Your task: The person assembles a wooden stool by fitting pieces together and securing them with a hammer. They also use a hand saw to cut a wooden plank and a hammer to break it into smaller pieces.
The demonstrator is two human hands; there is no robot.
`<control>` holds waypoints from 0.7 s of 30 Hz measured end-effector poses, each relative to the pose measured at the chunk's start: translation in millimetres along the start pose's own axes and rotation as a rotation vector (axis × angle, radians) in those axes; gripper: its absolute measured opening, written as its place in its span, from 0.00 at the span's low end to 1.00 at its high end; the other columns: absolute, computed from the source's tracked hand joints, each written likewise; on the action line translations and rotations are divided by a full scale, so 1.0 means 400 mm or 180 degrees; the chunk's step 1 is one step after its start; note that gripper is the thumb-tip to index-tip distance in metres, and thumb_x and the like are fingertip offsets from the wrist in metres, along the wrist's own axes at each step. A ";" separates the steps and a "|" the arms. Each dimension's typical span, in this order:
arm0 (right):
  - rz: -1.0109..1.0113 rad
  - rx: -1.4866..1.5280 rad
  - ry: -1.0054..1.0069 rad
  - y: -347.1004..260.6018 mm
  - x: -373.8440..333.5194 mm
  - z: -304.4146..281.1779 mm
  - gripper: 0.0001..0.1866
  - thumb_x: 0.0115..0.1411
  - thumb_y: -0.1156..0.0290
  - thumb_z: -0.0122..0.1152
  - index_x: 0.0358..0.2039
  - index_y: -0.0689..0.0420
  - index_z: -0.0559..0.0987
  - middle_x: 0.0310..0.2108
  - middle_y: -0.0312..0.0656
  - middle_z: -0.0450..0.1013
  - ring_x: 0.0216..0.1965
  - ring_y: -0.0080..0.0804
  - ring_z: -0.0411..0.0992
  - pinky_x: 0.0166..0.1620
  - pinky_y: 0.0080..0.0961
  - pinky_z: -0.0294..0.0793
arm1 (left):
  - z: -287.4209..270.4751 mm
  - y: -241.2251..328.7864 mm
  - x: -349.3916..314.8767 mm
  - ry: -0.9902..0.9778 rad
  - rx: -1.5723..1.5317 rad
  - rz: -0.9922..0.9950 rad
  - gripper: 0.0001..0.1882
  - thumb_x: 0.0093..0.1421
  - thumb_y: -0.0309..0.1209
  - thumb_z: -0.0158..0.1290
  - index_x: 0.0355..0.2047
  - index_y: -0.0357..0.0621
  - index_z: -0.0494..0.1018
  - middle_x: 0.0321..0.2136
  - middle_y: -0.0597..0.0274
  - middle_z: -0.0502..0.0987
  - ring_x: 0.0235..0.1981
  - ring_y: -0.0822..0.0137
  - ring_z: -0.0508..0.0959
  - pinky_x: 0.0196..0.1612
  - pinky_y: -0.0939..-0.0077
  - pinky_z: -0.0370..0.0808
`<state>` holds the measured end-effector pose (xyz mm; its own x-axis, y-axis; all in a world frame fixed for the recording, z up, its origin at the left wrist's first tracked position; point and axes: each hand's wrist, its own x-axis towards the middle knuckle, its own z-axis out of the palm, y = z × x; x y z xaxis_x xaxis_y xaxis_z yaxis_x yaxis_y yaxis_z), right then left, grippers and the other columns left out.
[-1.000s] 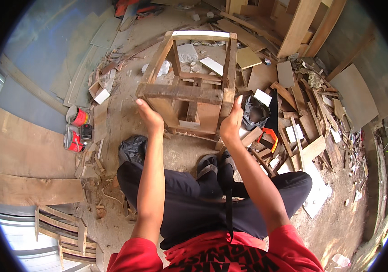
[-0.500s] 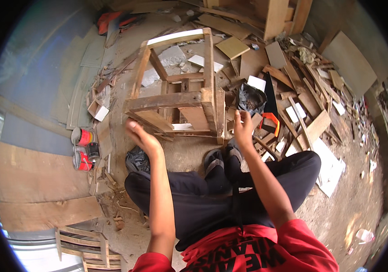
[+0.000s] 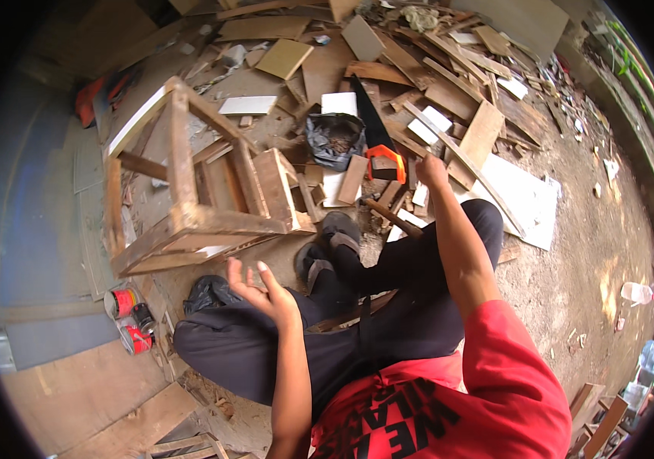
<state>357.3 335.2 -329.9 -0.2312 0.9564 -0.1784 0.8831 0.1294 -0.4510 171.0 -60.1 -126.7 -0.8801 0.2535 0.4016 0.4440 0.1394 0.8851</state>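
From the head view, the left hand [image 3: 259, 287] hangs open with fingers spread, holding nothing, just below the wooden frame [image 3: 189, 183], which lies tilted on the ground, apart from the hand. The right hand [image 3: 430, 170] reaches out beside the handsaw [image 3: 379, 149] with its orange handle; whether it grips anything cannot be told. A dark bag [image 3: 333, 139] sits left of the saw. The frame looks assembled, both hands off it; the saw lies unlifted.

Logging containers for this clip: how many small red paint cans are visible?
2, side by side on the ground left of the person's knee: one upper, one lower. Scrap wood could hide others.
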 end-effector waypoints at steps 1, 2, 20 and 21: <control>0.0164 0.0026 0.0127 0.018 -0.005 -0.004 0.18 0.58 0.61 0.58 0.41 0.64 0.77 0.42 0.62 0.76 0.46 0.57 0.75 0.49 0.47 0.76 | 0.004 -0.018 -0.032 -0.0268 -0.0037 -0.0042 0.22 0.66 0.29 0.50 0.58 0.36 0.61 0.60 0.51 0.63 0.61 0.61 0.63 0.61 0.65 0.60; 0.0323 0.0047 0.0254 0.029 -0.008 -0.005 0.17 0.57 0.64 0.59 0.41 0.65 0.76 0.42 0.61 0.75 0.46 0.57 0.75 0.48 0.47 0.76 | 0.010 -0.032 -0.062 -0.0531 -0.0075 -0.0087 0.20 0.65 0.27 0.50 0.57 0.36 0.63 0.59 0.52 0.65 0.60 0.61 0.64 0.60 0.66 0.61; 0.0441 0.0401 0.1519 0.037 0.182 0.124 0.21 0.59 0.61 0.58 0.42 0.68 0.72 0.39 0.62 0.73 0.42 0.60 0.73 0.49 0.48 0.71 | 0.147 -0.039 -0.069 -0.1216 0.0453 -0.0036 0.18 0.62 0.23 0.50 0.53 0.38 0.65 0.54 0.54 0.68 0.56 0.62 0.68 0.56 0.69 0.64; 0.0620 0.0541 0.1414 0.031 0.195 0.129 0.22 0.59 0.60 0.58 0.42 0.68 0.72 0.39 0.62 0.73 0.42 0.61 0.73 0.49 0.48 0.71 | 0.133 -0.044 -0.064 -0.1034 0.0516 -0.0117 0.19 0.63 0.25 0.51 0.54 0.38 0.63 0.56 0.53 0.66 0.56 0.62 0.67 0.57 0.69 0.63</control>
<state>329.4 397.7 -394.6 0.1594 0.9823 0.0989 0.8052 -0.0714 -0.5887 194.9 -18.3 -164.9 -0.8082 0.5326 0.2514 0.4568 0.2973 0.8384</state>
